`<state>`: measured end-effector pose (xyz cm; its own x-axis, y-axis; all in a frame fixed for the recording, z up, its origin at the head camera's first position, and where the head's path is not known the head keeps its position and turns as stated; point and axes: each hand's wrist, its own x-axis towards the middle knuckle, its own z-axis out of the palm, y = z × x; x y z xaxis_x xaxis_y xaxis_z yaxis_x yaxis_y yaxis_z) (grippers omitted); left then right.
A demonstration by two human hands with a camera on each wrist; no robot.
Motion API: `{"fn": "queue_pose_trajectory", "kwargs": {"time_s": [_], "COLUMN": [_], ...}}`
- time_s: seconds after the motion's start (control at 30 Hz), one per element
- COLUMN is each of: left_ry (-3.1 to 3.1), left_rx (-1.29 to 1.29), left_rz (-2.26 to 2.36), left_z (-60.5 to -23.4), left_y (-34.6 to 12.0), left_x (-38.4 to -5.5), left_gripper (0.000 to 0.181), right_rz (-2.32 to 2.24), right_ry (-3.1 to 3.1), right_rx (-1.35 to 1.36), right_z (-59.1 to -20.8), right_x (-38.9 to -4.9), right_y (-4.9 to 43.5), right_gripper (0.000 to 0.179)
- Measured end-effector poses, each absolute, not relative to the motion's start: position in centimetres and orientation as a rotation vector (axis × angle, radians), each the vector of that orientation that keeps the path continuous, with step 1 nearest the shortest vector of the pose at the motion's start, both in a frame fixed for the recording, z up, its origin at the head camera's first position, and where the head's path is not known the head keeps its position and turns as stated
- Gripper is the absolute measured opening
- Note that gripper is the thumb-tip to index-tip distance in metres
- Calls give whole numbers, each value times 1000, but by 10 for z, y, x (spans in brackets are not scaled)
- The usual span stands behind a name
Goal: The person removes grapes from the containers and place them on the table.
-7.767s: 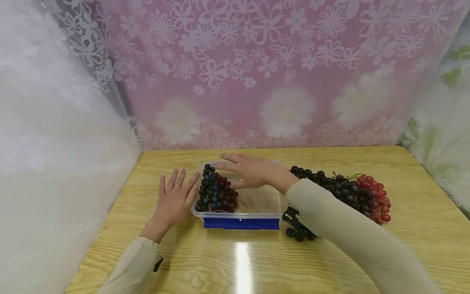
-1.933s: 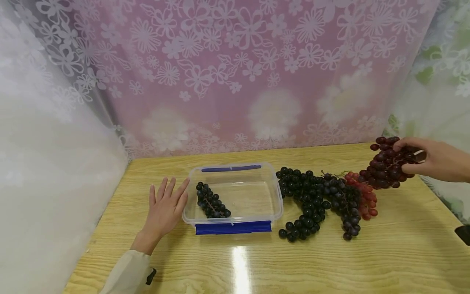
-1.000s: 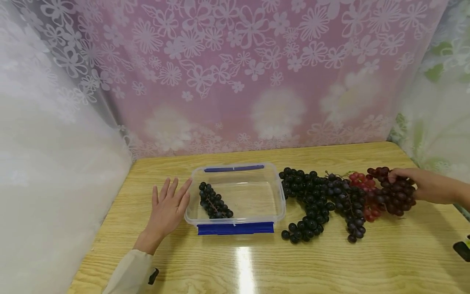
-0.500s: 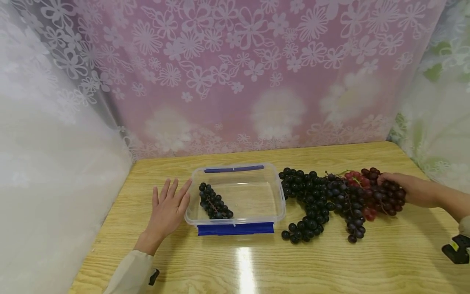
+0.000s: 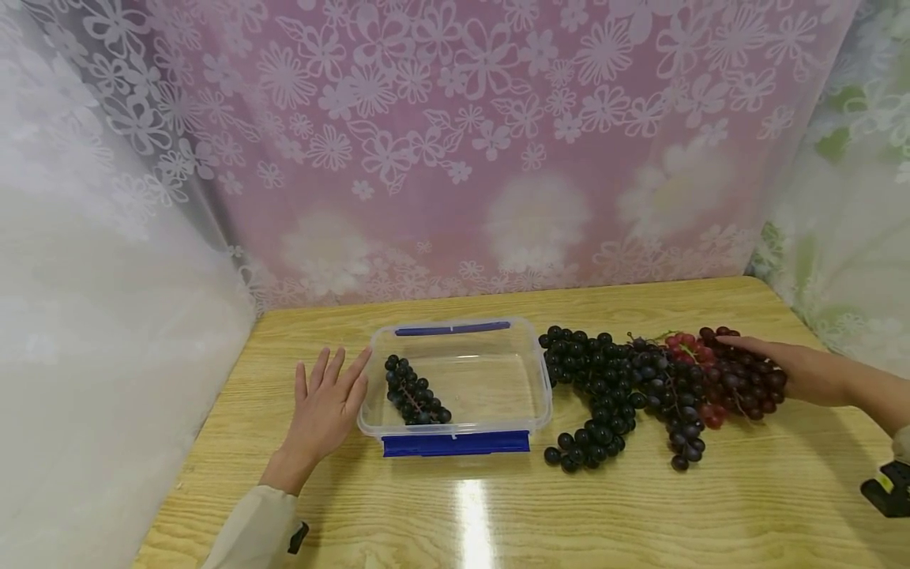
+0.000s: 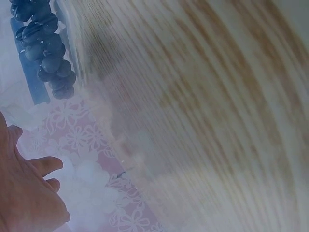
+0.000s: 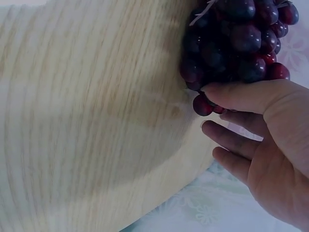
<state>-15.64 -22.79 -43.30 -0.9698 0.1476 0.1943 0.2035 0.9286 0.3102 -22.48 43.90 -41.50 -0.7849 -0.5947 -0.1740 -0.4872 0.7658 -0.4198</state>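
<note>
My left hand lies with fingers spread at the left side of a clear plastic container with blue clips, its fingertips by the rim. Inside the container, a small bunch of black grapes rests along the left. At the far right, my right hand is beside a dark red bunch of grapes lying on the other bunches. In the right wrist view, the thumb of my right hand touches the lower grapes while the other fingers extend loosely below.
Black grapes lie against the container's right side. Purple-black grapes and bright red grapes adjoin them, the red partly covered. A pink floral curtain hangs behind the wooden table.
The right hand has brought the dark red grapes from the right, lowered them onto the red grapes beside the purple-black bunch, and loosened its fingers. The left hand has stayed by the container.
</note>
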Motion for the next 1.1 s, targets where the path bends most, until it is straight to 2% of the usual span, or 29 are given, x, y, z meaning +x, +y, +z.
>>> {"fn": "queue_pose_trajectory", "kwargs": {"time_s": [0.2, 0.4, 0.5, 0.87, 1.1], "left_ry": [-2921, -2924, -2920, -2920, -2918], "left_rx": [-269, -263, -262, -266, -266], "left_rz": [-496, -492, -496, -485, -474], "left_z": [-434, -434, -434, -435, -434], "left_y": [-228, -227, -228, -228, -229], "left_x": [-156, -156, -156, -157, -157], "left_gripper": [50, 51, 51, 50, 52], "right_rz": [-605, -622, -507, -238, 16], "right_ry": [2579, 2625, 2752, 2924, 3056], "right_rx": [-820, -852, -853, -576, -576], "right_z": [-412, -414, -412, -392, -390], "right_x": [-226, -222, -222, -228, -222], "right_y": [444, 447, 447, 431, 408], "right_gripper": [108, 112, 107, 63, 71]}}
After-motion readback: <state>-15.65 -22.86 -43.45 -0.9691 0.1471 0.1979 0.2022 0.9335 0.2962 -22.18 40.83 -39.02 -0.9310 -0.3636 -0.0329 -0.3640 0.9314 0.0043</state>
